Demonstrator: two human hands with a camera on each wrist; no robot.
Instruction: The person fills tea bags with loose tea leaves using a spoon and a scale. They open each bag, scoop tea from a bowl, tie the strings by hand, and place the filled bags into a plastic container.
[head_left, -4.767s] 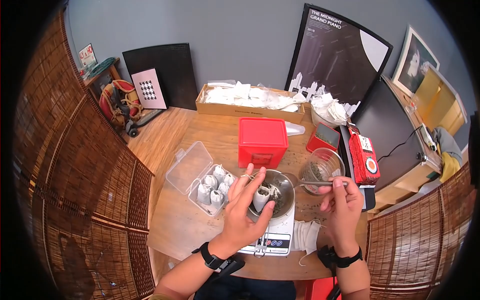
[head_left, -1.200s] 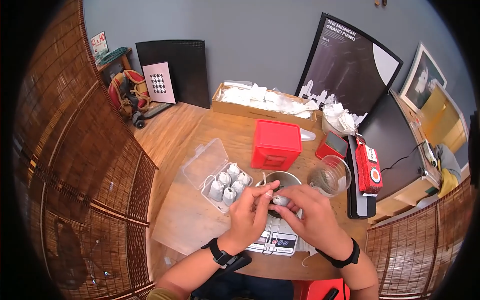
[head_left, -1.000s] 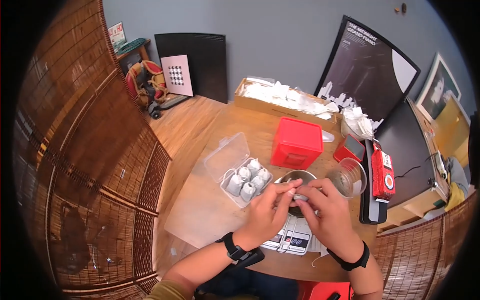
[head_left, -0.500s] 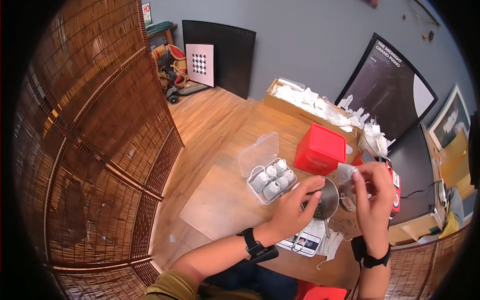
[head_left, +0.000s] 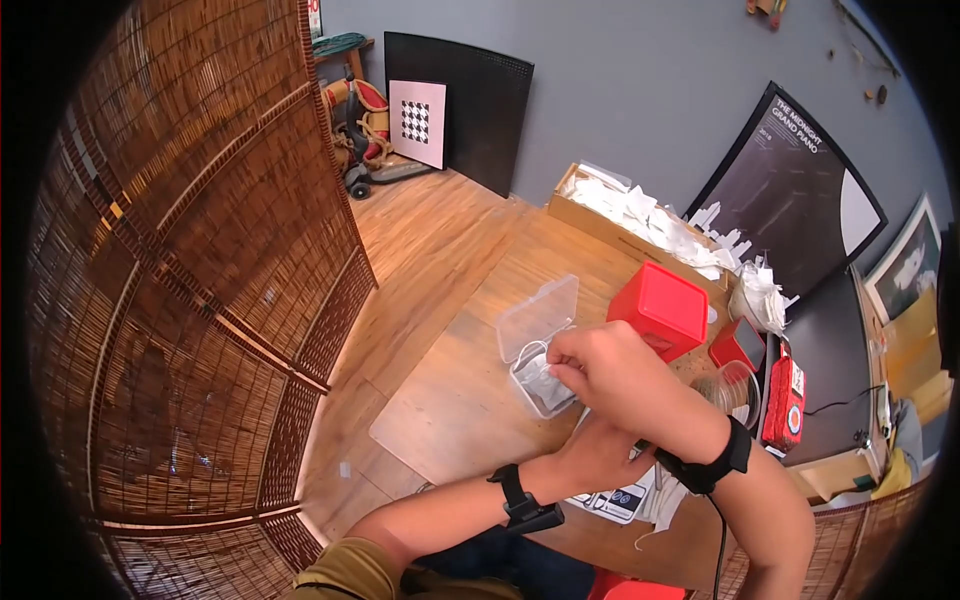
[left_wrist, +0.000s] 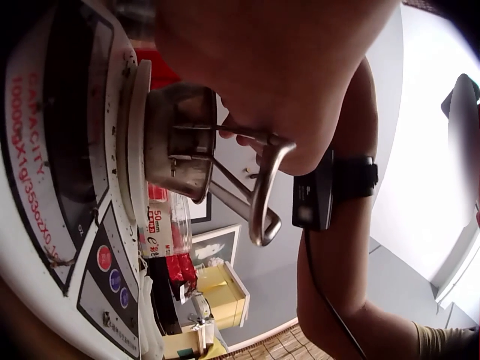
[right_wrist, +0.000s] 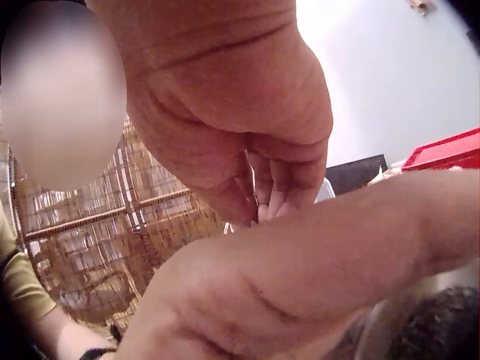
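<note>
A wooden counter (head_left: 440,395) carries everything in reach. Toward its back stands a closed red canister (head_left: 672,305). Nearer the person is a white scale (left_wrist: 56,112), partly covered by the arms, with a metal pot (left_wrist: 161,157) on its plate. The clear plastic box (head_left: 537,315) lies open, lid tilted up. Over it the right hand (head_left: 612,362) bends, thumb and fingers drawn together at the white pouches (head_left: 540,386) inside; whether they grip one cannot be told. The left hand (head_left: 600,457) is beside the pot beneath the right arm, its fingers too hidden to judge.
</note>
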